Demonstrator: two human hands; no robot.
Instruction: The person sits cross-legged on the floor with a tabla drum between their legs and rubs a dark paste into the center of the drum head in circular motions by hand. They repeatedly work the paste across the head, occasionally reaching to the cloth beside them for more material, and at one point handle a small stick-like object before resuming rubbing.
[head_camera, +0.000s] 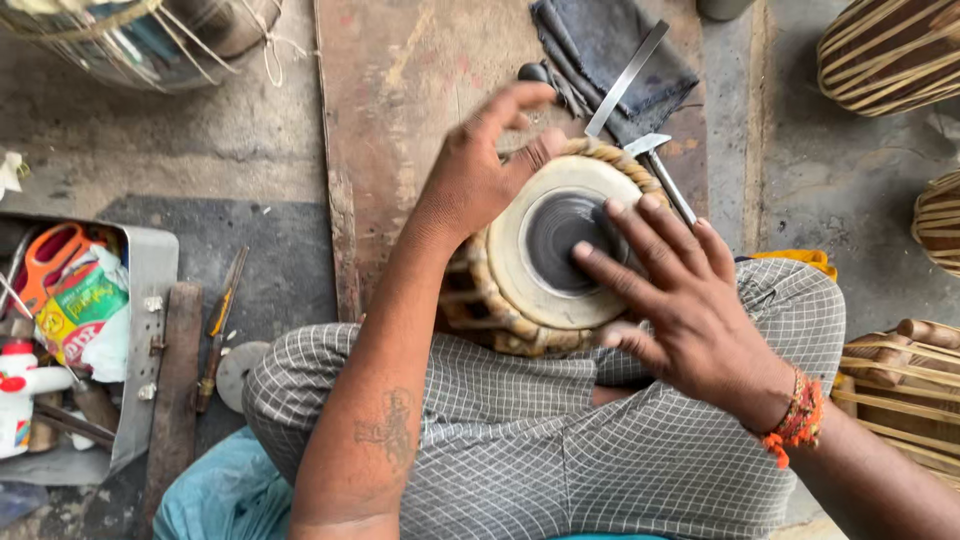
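A small hand drum (520, 270) sits wedged in the person's checked-cloth lap, the left hand (480, 170) spread and lifted above its far rim while the right hand (680, 300) lays spread fingers on the black centre patch (562, 238).

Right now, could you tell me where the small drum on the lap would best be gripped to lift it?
Probably the small drum is best gripped by its strapped side wall, just under the braided rim, from the left and right. The face tilts upward, the dark centre patch looks delicate, and both hands already flank it.
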